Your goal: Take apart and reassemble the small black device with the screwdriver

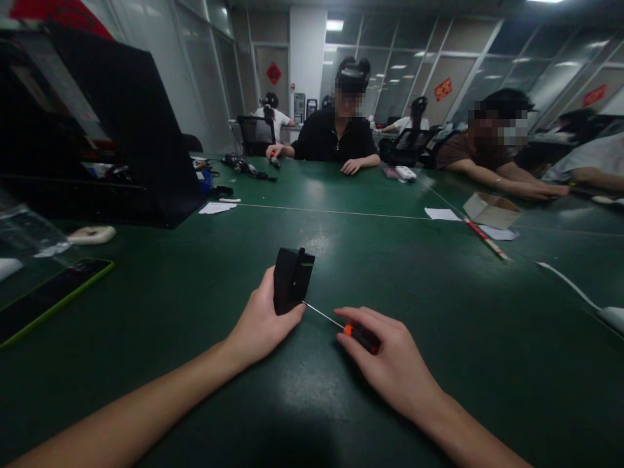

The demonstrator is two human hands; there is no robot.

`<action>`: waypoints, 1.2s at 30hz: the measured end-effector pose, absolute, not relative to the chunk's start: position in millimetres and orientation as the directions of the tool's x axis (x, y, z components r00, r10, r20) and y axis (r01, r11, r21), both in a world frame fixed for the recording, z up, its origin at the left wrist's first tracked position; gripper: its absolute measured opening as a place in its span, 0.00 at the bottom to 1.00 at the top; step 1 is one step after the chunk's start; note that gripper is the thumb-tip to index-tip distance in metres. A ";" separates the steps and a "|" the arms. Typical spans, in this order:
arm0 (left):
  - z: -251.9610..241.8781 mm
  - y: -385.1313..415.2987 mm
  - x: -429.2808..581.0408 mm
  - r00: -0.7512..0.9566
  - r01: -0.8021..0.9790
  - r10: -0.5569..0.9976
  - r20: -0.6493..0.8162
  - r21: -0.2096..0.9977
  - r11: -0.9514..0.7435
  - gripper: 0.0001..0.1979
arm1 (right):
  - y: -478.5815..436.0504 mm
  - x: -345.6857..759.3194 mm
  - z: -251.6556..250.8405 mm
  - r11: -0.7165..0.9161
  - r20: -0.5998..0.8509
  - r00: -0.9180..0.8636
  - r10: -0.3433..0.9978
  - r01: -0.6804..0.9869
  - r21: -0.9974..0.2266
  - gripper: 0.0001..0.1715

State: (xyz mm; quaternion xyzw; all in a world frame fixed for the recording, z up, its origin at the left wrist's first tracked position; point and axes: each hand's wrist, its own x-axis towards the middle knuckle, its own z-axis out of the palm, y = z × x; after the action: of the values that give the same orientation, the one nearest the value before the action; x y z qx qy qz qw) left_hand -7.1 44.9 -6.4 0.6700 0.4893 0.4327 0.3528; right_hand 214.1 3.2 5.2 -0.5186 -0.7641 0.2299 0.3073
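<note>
Head view: we look down a green table (214, 273), with both of our hands out over its middle.
Work at the box: we judge it under way, since the screwdriver (348, 329) points its tip at the lower right corner of the black box (287, 286); whether the tip is seated in anything, we cannot tell.
Done: the box is in hand and the tool brought to it; no loosened part shows beside them.
Left: we see no finished turn of the tool, so the driving itself seems yet to be completed; how much, we cannot say.
Black box: dark and blocky, tilted, with a small knob on top, a thin green strip near its upper edge and a pale dot on the side face; whether its base touches the table is hidden.
Left hand (263, 318): wrapped round the box, thumb along its bottom edge.
Right hand (390, 351): thumb and fingers pinching the screwdriver around its orange collar and dark handle.
</note>
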 end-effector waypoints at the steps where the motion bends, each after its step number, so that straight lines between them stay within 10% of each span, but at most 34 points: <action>1: -6.4 44.6 -6.9 0.147 0.348 0.961 0.236 0.897 -0.273 0.26 | 3.6 214.5 4.0 0.373 0.251 -0.277 0.928 0.657 -0.656 0.17; 19: -0.3 41.0 -4.1 0.220 0.318 0.949 0.225 0.904 -0.287 0.28 | 2.2 210.1 8.2 0.246 0.203 -0.140 0.969 0.510 -0.824 0.15; 36: 1.6 40.4 -8.1 0.252 0.379 0.930 0.267 0.857 -0.349 0.14 | -7.0 207.2 14.0 0.509 0.392 -0.325 0.861 0.538 -0.672 0.19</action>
State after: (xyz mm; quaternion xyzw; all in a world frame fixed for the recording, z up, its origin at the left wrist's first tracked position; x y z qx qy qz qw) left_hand -8.1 40.4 1.6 0.7144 0.4582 0.4049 0.3402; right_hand 207.2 -7.0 14.0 -0.4456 -0.7847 0.2164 0.3728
